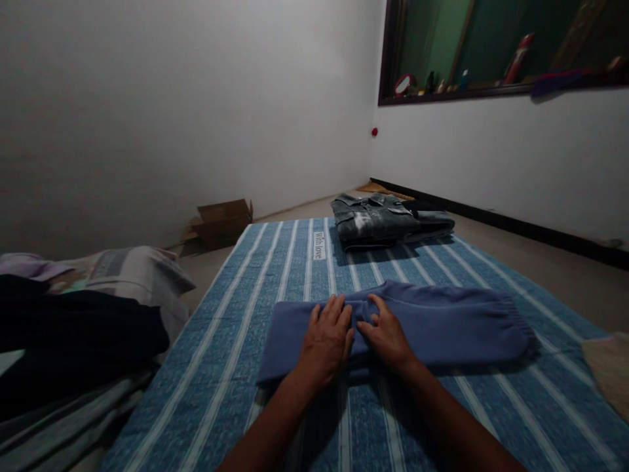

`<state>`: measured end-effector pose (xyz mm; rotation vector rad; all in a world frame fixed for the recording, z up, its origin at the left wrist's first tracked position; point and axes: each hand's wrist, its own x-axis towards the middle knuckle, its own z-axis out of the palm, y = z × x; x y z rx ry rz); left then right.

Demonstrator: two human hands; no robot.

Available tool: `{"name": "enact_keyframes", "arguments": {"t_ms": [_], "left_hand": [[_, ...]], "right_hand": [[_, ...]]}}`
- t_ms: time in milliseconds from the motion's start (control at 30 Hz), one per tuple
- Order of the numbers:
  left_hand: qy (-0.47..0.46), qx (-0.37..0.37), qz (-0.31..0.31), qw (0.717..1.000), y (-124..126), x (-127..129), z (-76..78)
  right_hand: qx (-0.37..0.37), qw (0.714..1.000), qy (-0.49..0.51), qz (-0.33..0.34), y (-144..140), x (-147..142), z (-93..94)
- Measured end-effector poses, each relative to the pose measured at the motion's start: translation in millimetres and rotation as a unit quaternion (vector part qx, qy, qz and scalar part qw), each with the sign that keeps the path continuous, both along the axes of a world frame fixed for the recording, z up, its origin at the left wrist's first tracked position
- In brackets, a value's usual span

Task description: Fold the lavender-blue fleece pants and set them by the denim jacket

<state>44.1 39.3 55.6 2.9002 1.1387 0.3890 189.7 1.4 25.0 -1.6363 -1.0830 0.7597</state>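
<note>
- A person's left hand (325, 341) and right hand (387, 337) rest side by side, palms down, on a folded blue garment (442, 324) at the near middle of a bed.
- The fingers (334, 311) of the left hand lie flat and slightly spread on the cloth; those of the right hand are loosely curled, thumb and forefinger close together on a small ridge of fabric, gripping nothing else.
- The blue garment stretches crosswise over the bed, its elastic cuff pointing right, its left end squared off.
- The bed is covered by a blue sheet with white stripes (236, 367) running from near to far; a small white label (319, 245) printed with words sits on a stripe toward the far end.
- At the far end of the bed, well apart from the hands, lies a folded grey denim stack (378, 219), collar and pockets facing up.
- To the left, beside the bed, a pile of bedding and dark cloth (83, 328) is heaped, with a pale patterned pillow (137, 272) on its far side.
- A flattened, open cardboard box (221, 223) sits on the floor against the far left wall.
- Plain white walls (171, 105) enclose the dim room; a small red dot (374, 132) marks the far corner.
- High on the right wall a dark-framed recess (491, 92) holds small objects, too dim to identify.
- A pale woven edge (609, 370) shows at the right border.
</note>
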Motion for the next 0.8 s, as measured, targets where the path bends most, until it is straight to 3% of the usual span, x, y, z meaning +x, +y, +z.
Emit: {"name": "enact_keyframes", "arguments": {"t_ms": [333,567,800], "left_hand": [[-0.037,0.091,-0.011,0.995,-7.3,0.5,-1.1],[0.034,-0.003,0.008,0.999,-4.0,4.0,-25.5],[0.042,-0.029,0.032,0.998,-11.6,5.4,-18.7]], "right_hand": [[0.057,0.998,0.021,-0.010,-14.8,2.8,10.4],[0.028,0.997,-0.059,-0.043,-16.8,11.1,-3.1],[0.018,0.994,-0.100,-0.043,-18.6,11.7,-1.6]]}}
